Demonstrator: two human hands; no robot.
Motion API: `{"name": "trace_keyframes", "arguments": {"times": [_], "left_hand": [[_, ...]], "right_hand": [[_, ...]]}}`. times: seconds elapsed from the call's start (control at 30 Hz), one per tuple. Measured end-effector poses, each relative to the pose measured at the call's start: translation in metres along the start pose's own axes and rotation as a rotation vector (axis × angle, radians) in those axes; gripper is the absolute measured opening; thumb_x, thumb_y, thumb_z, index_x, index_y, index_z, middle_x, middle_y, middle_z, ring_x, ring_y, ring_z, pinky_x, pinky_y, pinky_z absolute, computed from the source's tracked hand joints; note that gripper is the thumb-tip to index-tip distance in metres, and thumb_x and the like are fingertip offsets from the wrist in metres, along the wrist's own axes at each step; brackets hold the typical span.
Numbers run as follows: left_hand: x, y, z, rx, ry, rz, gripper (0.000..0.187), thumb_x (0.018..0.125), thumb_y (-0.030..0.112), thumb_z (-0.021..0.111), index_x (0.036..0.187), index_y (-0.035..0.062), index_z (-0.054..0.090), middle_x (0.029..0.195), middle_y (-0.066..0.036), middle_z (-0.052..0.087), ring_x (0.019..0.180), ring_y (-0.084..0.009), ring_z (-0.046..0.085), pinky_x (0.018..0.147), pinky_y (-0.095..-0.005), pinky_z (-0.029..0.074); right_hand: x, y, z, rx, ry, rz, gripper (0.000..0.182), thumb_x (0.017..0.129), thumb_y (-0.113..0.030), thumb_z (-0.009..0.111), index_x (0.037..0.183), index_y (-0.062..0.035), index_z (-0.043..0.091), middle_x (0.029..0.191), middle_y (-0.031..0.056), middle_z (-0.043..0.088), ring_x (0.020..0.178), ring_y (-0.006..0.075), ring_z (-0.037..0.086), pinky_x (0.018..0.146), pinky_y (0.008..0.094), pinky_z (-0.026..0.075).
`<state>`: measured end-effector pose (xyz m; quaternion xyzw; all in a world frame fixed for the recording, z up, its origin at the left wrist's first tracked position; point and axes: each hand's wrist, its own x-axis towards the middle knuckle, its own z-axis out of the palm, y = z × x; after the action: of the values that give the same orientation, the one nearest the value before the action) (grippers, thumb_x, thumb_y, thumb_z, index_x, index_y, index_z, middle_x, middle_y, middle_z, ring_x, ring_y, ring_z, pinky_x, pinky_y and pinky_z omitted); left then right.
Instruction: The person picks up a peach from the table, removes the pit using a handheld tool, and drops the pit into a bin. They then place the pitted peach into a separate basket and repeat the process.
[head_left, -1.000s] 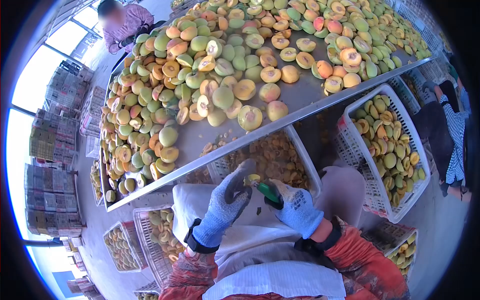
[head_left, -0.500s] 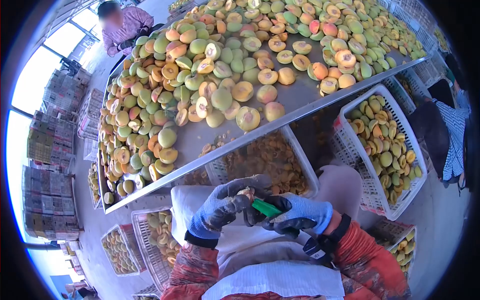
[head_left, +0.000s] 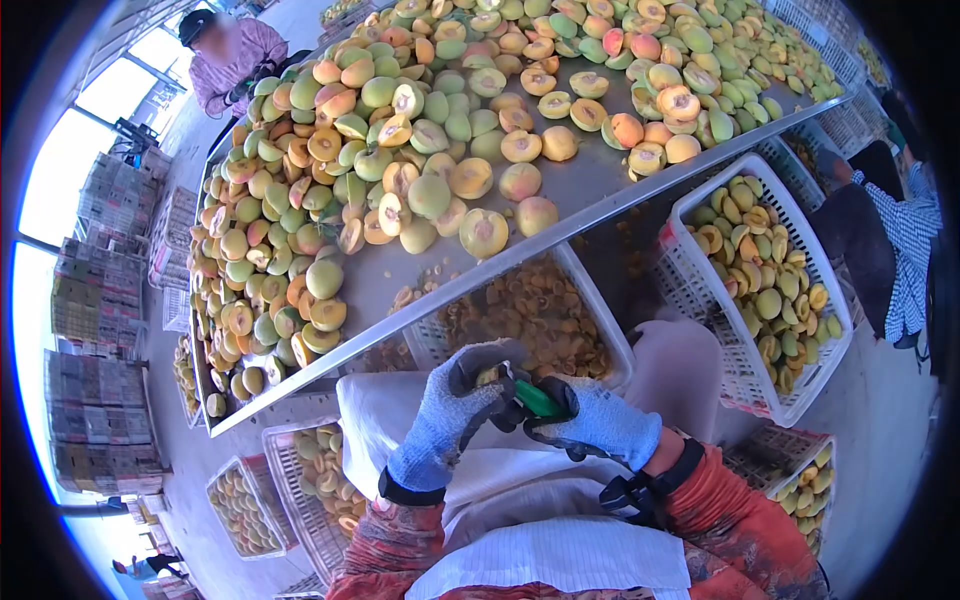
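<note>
Both my hands wear blue gloves with dark grey palms and are close together above my lap. My right hand (head_left: 600,420) is closed around a green-handled tool (head_left: 540,400); its working end is hidden at the left hand's fingers. In my left hand (head_left: 450,400), fingers are curled around a small yellowish piece of fruit (head_left: 488,377), mostly covered by the glove. Just beyond the hands, under the table edge, a white crate (head_left: 597,300) holds brownish-orange fruit scraps (head_left: 540,315).
A metal table (head_left: 385,275) bears many whole and halved apricot-like fruits (head_left: 430,195). To the right stands a white crate (head_left: 740,345) of fruit halves; more crates (head_left: 280,470) are at lower left. A person (head_left: 235,60) works across the table, another person (head_left: 895,240) at right.
My left hand has turned more upright, and the fruit piece in it is more covered. The green tool has shifted slightly and points more steeply toward the left fingers. The view has moved a little.
</note>
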<state>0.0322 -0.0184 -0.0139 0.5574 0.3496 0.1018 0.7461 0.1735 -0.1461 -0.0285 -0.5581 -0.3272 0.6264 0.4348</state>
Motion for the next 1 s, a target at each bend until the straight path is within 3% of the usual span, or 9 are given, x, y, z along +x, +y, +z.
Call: {"name": "trace_keyframes", "arguments": {"times": [0.23,0.37,0.43,0.57,0.63,0.77,0.87,0.93,1.0], "left_hand": [[0.005,0.003,-0.026,-0.278,0.117,0.004,0.037,0.079,0.012,0.055,0.111,-0.0064,0.054,0.091,-0.019,0.063,0.064,-0.0244,0.064,0.055,-0.0330,0.055],[0.026,-0.020,-0.058,-0.052,0.171,0.128,0.041,0.080,0.007,0.057,0.118,-0.0035,0.049,0.116,-0.016,0.056,0.097,-0.0225,0.060,0.084,-0.0335,0.050],[0.055,-0.005,-0.079,0.573,0.315,0.596,0.045,0.079,-0.002,0.058,0.123,-0.0007,0.047,0.122,-0.010,0.052,0.105,-0.0186,0.056,0.090,-0.0302,0.045],[0.126,0.055,-0.088,0.573,0.523,0.416,0.049,0.078,-0.005,0.061,0.124,0.0013,0.047,0.123,-0.007,0.053,0.106,-0.0155,0.054,0.087,-0.0281,0.045],[0.165,0.058,-0.088,1.038,0.612,0.613,0.059,0.075,0.016,0.070,0.128,0.0086,0.046,0.126,-0.010,0.051,0.103,-0.0242,0.055,0.086,-0.0346,0.045],[0.200,0.052,-0.065,1.715,0.615,0.221,0.074,0.068,0.033,0.072,0.134,0.0248,0.037,0.133,-0.013,0.041,0.116,-0.0378,0.042,0.092,-0.0489,0.038],[0.204,0.046,-0.079,1.673,0.618,0.246,0.070,0.071,0.028,0.070,0.133,0.0166,0.039,0.130,-0.013,0.044,0.115,-0.0340,0.045,0.092,-0.0459,0.039],[0.200,0.036,-0.111,0.930,0.444,0.669,0.062,0.075,0.022,0.065,0.130,0.0061,0.041,0.126,-0.013,0.047,0.115,-0.0310,0.047,0.092,-0.0428,0.043],[0.166,0.044,-0.117,-0.081,0.239,0.521,0.055,0.077,0.015,0.063,0.125,0.0002,0.043,0.120,-0.015,0.052,0.112,-0.0276,0.051,0.087,-0.0373,0.048]], "right_hand": [[-0.001,0.012,-0.031,0.304,0.044,0.095,0.023,0.078,-0.015,0.069,0.093,-0.0036,0.056,0.065,-0.0005,0.052,0.050,0.0057,0.046,0.042,0.0203,0.039],[-0.008,0.009,-0.036,0.367,0.148,0.065,0.021,0.079,-0.014,0.068,0.093,-0.0043,0.056,0.066,-0.0009,0.052,0.052,0.0051,0.046,0.043,0.0209,0.039],[-0.006,0.011,-0.036,0.317,0.171,0.044,0.020,0.079,-0.014,0.067,0.093,-0.0045,0.056,0.067,-0.0009,0.052,0.051,0.0051,0.046,0.044,0.0208,0.039],[-0.001,0.014,-0.031,0.333,0.188,0.059,0.024,0.079,-0.018,0.069,0.091,-0.0040,0.054,0.066,-0.0004,0.051,0.051,0.0056,0.045,0.044,0.0210,0.038],[0.005,0.011,-0.029,0.099,0.203,-0.047,0.026,0.079,-0.021,0.069,0.093,-0.0049,0.053,0.066,-0.0003,0.050,0.050,0.0056,0.044,0.043,0.0210,0.037],[0.006,0.000,-0.022,0.361,0.224,0.159,0.029,0.081,-0.024,0.068,0.095,-0.0057,0.051,0.067,-0.0001,0.049,0.049,0.0060,0.043,0.042,0.0219,0.036],[0.010,0.018,-0.020,0.396,0.248,0.103,0.030,0.082,-0.024,0.067,0.097,-0.0041,0.051,0.068,0.0005,0.049,0.049,0.0066,0.045,0.044,0.0221,0.038],[0.009,0.016,-0.018,0.387,0.243,0.094,0.030,0.082,-0.023,0.066,0.098,-0.0037,0.051,0.069,0.0008,0.050,0.050,0.0067,0.046,0.045,0.0222,0.038],[0.005,0.008,-0.016,0.491,0.214,0.063,0.031,0.081,-0.021,0.067,0.100,-0.0032,0.051,0.070,0.0013,0.051,0.051,0.0072,0.048,0.046,0.0228,0.040]]}}
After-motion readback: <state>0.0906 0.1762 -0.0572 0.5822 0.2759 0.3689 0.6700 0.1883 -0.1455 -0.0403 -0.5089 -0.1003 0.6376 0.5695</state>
